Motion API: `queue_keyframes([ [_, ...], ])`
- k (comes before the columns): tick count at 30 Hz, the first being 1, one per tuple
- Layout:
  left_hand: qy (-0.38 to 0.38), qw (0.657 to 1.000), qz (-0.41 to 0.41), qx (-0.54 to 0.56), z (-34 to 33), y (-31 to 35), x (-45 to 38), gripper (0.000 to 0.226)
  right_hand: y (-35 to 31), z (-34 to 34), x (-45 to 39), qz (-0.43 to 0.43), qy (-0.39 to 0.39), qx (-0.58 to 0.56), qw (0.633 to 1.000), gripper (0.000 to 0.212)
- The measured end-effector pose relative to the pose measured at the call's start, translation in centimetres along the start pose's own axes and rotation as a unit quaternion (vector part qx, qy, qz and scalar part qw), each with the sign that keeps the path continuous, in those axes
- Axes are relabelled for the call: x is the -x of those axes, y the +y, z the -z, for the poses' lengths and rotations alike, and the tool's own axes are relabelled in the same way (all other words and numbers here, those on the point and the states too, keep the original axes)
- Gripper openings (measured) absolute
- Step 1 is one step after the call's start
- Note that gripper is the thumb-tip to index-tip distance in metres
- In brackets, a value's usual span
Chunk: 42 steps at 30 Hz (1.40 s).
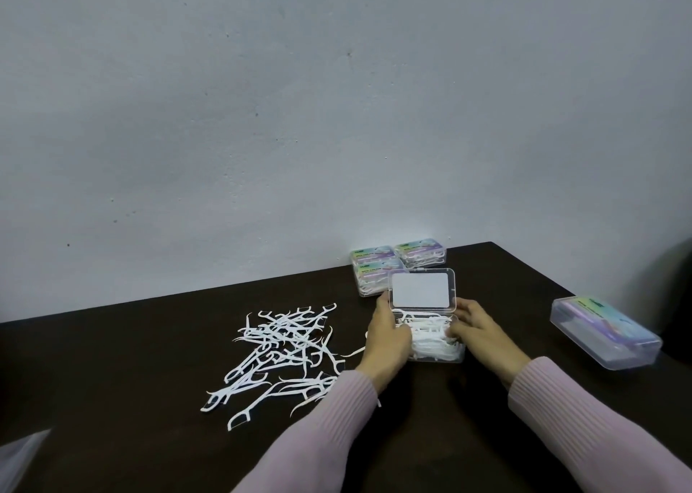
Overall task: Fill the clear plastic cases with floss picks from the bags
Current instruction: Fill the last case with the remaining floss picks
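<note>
An open clear plastic case (pixel 430 346) stands on the dark table, its lid (pixel 422 289) raised upright, its tray heaped with white floss picks. My left hand (pixel 387 337) holds the case's left side, thumb up at the lid's lower left corner. My right hand (pixel 477 327) lies on the case's right end, fingers over the picks and the rim. A loose pile of white floss picks (pixel 284 350) is spread on the table to the left of the case.
Three closed, filled cases (pixel 397 264) sit against the wall behind the open one. Another closed case (pixel 604 337) lies at the table's right edge. A bit of clear plastic bag (pixel 18 455) shows at the lower left corner. The dark table (pixel 131 361) meets a grey wall.
</note>
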<state>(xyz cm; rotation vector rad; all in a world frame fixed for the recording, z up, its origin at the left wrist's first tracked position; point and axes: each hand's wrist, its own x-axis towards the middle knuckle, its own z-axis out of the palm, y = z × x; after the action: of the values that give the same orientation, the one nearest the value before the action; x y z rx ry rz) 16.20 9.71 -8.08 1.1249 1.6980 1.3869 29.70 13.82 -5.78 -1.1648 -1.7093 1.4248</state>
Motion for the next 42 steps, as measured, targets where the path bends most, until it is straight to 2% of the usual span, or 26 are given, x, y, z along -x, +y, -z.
queue_keyframes([
  [6, -0.001, 1.0, 0.008, 0.029, -0.1, -0.2, -0.2, 0.079, -0.1, -0.1, 0.1, 0.013, -0.022, 0.021, 0.999, 0.063],
  [11, 0.014, 0.999, 0.015, 0.03, 0.0, 0.5, 0.2, 0.062, 0.2, 0.0, -0.1, 0.013, -0.026, 0.027, 0.999, 0.07],
  [16, 0.022, 0.999, -0.024, -0.014, -0.1, 0.2, 0.5, 0.06, 0.1, -0.2, -0.1, 0.02, -0.018, 0.015, 1.0, 0.059],
  [19, 0.018, 0.999, -0.026, -0.006, -0.1, 0.3, 0.6, 0.06, 0.4, 0.0, -0.2, 0.036, -0.001, 0.059, 0.998, 0.047],
  [22, 0.016, 1.0, -0.025, -0.003, -0.1, 0.0, 0.4, 0.063, 0.6, 0.2, -0.5, 0.038, 0.012, 0.083, 0.996, 0.045],
  [26, 0.016, 1.0, -0.014, 0.008, -0.2, -0.2, 0.2, 0.069, 0.3, 0.1, -0.4, 0.021, 0.004, 0.055, 0.998, 0.046],
  [30, 0.022, 0.998, -0.012, 0.051, 0.0, 0.4, 0.3, 0.048, 0.1, 0.0, -0.4, 0.02, 0.007, 0.023, 1.0, 0.047],
  [32, 0.022, 0.998, -0.012, 0.065, 0.2, 0.6, 0.3, 0.041, -0.1, 0.0, -0.2, 0.018, -0.01, 0.019, 1.0, 0.055],
  [36, 0.012, 0.999, -0.009, 0.041, 0.6, 0.5, 0.2, 0.043, 0.0, 0.5, -0.2, 0.025, -0.049, 0.089, 0.995, 0.071],
  [39, -0.003, 0.999, -0.015, 0.042, 0.6, 0.6, 0.5, 0.05, 0.1, 0.9, -0.3, 0.028, -0.057, 0.083, 0.995, 0.067],
  [42, -0.004, 0.999, -0.029, 0.04, 0.7, 0.9, 0.8, 0.042, 0.1, 1.0, -0.4, 0.05, -0.038, 0.119, 0.991, 0.061],
])
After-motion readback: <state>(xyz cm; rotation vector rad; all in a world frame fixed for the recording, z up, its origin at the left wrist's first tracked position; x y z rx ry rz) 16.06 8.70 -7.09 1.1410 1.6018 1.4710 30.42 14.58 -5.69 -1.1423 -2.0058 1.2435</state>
